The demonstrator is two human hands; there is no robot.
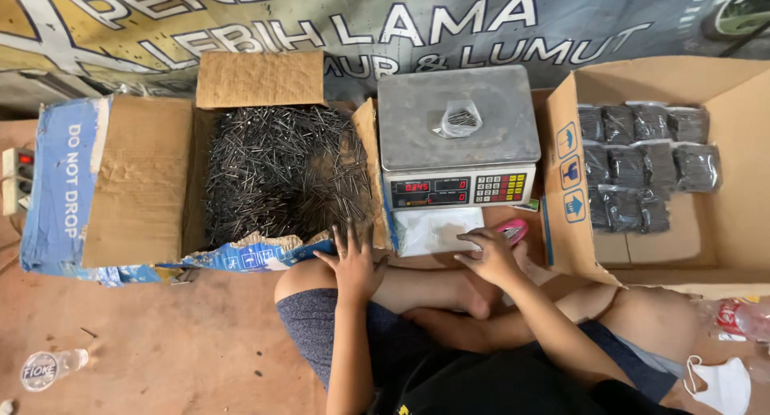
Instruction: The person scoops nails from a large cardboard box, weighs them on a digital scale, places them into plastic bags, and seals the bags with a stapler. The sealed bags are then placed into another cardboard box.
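- The digital scale is the landmark; a small clear bag of nails lies on its steel pan.
- Left of the scale, an open cardboard box holds loose dark nails.
- The left hand rests at that box's near edge, fingers spread and holding nothing.
- Just before the scale, the right hand lies with fingers spread on a stack of clear plastic bags, touching a pink stapler.
- Right of the scale, another carton holds packed bags of nails.
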